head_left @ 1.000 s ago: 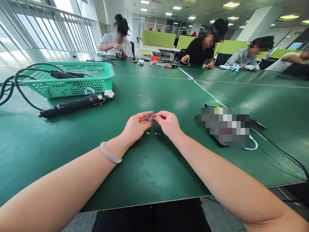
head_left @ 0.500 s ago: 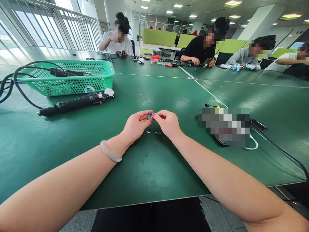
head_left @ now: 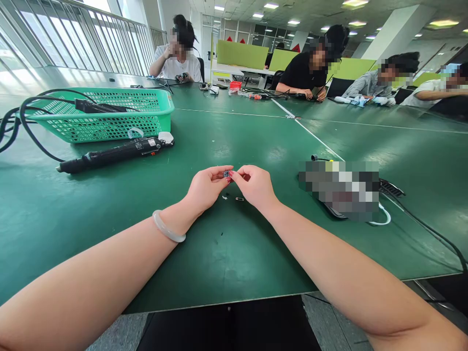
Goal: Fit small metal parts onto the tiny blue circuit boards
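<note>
Two hands meet at a tiny part, off to the right of the green basket.
The left hand has it pinched; the right hand touches its edge, whether clamping I can't tell.

Left hand, one; right hand, one; small part, one. Pale bangle, one; green basket, one; black corded tool, one. Co-workers ranged opposite, four.
</note>
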Demonstrator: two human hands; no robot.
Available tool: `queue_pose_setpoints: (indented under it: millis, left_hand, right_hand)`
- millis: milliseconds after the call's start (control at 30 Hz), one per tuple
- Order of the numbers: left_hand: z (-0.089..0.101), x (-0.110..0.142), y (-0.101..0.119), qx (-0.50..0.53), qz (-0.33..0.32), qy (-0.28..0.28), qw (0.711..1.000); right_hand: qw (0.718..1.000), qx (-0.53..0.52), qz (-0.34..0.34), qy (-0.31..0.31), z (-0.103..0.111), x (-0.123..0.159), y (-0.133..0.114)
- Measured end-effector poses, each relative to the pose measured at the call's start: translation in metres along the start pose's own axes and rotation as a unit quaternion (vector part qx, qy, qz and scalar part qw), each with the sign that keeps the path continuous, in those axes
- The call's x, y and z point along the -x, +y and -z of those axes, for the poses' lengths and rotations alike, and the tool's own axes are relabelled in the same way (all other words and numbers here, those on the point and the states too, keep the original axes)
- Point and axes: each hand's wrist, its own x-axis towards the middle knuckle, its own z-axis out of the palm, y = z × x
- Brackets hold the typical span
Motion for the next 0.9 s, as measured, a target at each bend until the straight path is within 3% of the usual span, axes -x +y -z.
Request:
queue_pose_setpoints:
  millis: [567,900]
  left_hand:
    - [-0.0016,0.0010,0.0031,0.135,0.070,0.002,0.988]
    - [0.0003,-0.0017,-0.0051,0.043,-0.023,-0.035,0.998]
  right_hand:
    - [0.997,-0.080,-0.006,-0.003,0.0008,-0.0007,-0.0023]
    - [0.998,-0.054,-0.012,-0.009,0.0019,-0.0058,0.0033]
